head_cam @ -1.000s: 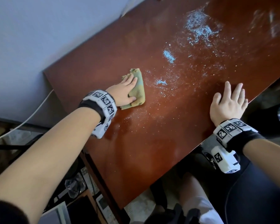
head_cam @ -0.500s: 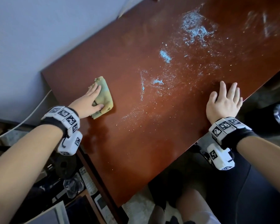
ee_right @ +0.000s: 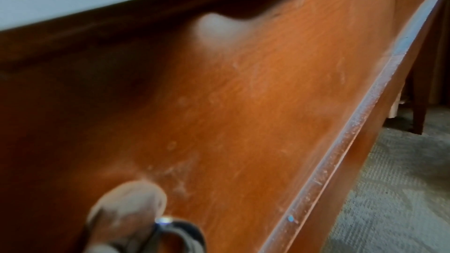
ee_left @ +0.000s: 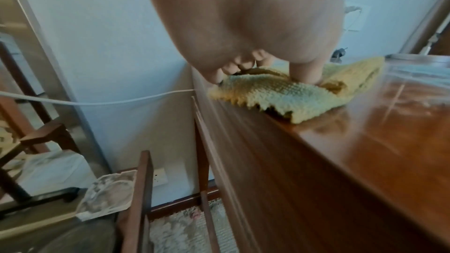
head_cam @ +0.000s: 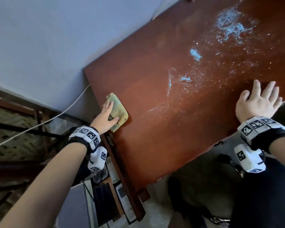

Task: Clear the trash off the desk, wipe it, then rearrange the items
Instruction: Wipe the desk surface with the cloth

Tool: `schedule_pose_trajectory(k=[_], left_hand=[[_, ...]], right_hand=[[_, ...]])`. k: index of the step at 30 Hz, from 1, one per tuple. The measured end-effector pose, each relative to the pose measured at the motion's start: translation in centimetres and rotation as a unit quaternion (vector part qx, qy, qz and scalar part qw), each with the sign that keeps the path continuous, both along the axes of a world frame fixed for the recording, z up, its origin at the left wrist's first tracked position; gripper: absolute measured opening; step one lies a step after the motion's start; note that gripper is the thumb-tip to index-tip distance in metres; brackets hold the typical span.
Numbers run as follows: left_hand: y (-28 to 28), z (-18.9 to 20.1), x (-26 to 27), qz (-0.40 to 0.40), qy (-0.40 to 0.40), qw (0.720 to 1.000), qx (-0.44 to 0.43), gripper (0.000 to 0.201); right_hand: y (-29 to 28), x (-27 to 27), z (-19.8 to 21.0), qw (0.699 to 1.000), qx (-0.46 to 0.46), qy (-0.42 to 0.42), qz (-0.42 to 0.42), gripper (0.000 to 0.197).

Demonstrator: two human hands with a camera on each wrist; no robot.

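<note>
The yellow-green cloth (head_cam: pixel 118 112) sits folded at the far left edge of the table (head_cam: pixel 155 137), part of it right on the lip, and the left wrist view shows its frayed corner (ee_left: pixel 280 101) poking just past the side. The left hand (head_cam: pixel 105 118) is flat on top of it, fingers laid straight along the fabric, thumb pressing into the near fold, so that grip is open and bearing down on the cloth rather than wrapped round it. In the left wrist view the fingertips (ee_left: pixel 306 72) dig into the terry pile.

To the right of the cloth, the red-brown tabletop is glossy and streak-free for a stretch, then comes a scatter of pale blue-white residue (head_cam: pixel 184 79): a thin vertical line, small blobs, and a bigger smeared patch (head_cam: pixel 232 28) toward the far right corner. Fine specks run across the wood between them.

The right hand (head_cam: pixel 257 101) is planted on the near edge of the table, well apart from the cloth, fingers spread and straight, palm down, holding nothing: an open grip. The right wrist view is blurred and shows only the wood surface (ee_right: pixel 243 103) and its front edge.

Off the table's left side, a white cable (head_cam: pixel 39 124) runs along the pale wall (head_cam: pixel 56 46), and a dark wooden frame (ee_left: pixel 138 199) stands below the table end.
</note>
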State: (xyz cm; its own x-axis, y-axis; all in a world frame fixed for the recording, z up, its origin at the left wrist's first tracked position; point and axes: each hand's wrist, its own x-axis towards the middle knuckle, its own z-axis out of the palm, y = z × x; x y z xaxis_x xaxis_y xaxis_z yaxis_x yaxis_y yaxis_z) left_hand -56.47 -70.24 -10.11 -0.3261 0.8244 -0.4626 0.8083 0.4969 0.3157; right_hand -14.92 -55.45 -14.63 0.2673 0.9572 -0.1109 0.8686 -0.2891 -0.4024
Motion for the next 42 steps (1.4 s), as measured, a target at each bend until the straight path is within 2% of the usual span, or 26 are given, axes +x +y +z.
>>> schedule_pose_trajectory(k=[6, 12, 20, 24, 28, 34, 42], left_hand=[[-3.1, 0.1, 2.6, -0.025, 0.037, 0.999, -0.026, 0.076], [-2.2, 0.8, 5.2, -0.072, 0.078, 0.990, -0.089, 0.078], [5.6, 1.3, 10.2, -0.145, 0.111, 0.976, -0.122, 0.076], [10.3, 1.1, 13.3, -0.144, 0.103, 0.978, -0.107, 0.077], [12.0, 1.0, 14.4, -0.148, 0.098, 0.979, -0.105, 0.076], [9.2, 1.4, 12.0, -0.133, 0.093, 0.981, -0.106, 0.076], [0.6, 1.3, 6.4, -0.057, 0.063, 0.994, -0.076, 0.077]], right_hand=[[-0.3, 0.1, 0.1, 1.000, 0.007, 0.006, 0.009, 0.053], [-0.3, 0.2, -0.1, 1.000, 0.009, 0.004, 0.017, 0.054], [-0.1, 0.1, -0.4, 1.000, 0.019, 0.006, 0.015, 0.054], [0.0, 0.1, -0.5, 1.000, 0.015, 0.002, 0.014, 0.053], [0.1, 0.1, -0.6, 1.000, 0.012, -0.006, 0.014, 0.054], [0.0, 0.1, -0.4, 1.000, 0.012, -0.003, 0.016, 0.054], [-0.1, 0.1, -0.3, 1.000, 0.012, -0.011, 0.021, 0.054]])
